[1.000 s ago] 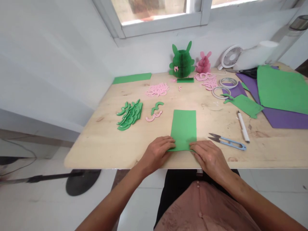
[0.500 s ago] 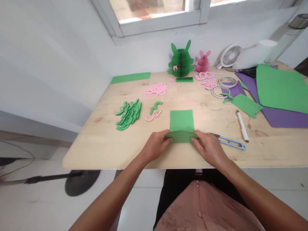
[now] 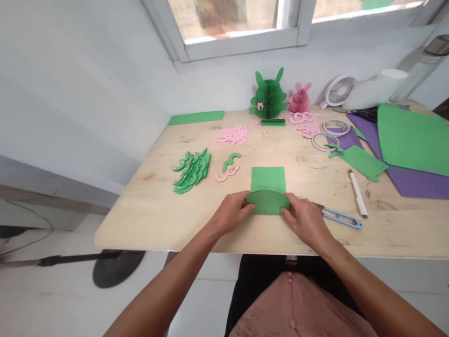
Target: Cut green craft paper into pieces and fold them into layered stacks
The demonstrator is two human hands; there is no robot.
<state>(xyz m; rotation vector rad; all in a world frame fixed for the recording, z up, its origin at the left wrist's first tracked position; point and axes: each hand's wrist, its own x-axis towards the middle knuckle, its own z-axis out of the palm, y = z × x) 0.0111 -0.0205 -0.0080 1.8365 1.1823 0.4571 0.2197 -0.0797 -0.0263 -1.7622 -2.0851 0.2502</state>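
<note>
A green sheet of paper (image 3: 268, 179) lies near the table's front edge, its near part curled up and over. My left hand (image 3: 235, 210) pinches the curled part at its left end, thumb on the near side. At the right end my right hand (image 3: 300, 210) pinches it the same way. The raised curve of paper looks darker than the flat part behind it. Just right of my right hand are blue-handled thread snips (image 3: 341, 218). Beyond my left hand lie a wavy green cut-out (image 3: 231, 161) and a wavy pink cut-out (image 3: 227, 173).
Green cut-outs (image 3: 192, 172) and pink cut-outs (image 3: 233, 135) lie in piles at left. Green and pink paper figures (image 3: 268, 99) stand by the wall. Tape rolls (image 3: 336, 128), a marker (image 3: 358, 194), a small fan (image 3: 339, 90) and green and purple sheets (image 3: 414, 135) are at right.
The curled part of the paper has tipped up, showing more of its face between my hands. Both hands keep their pinch. The whole view has shifted slightly.
</note>
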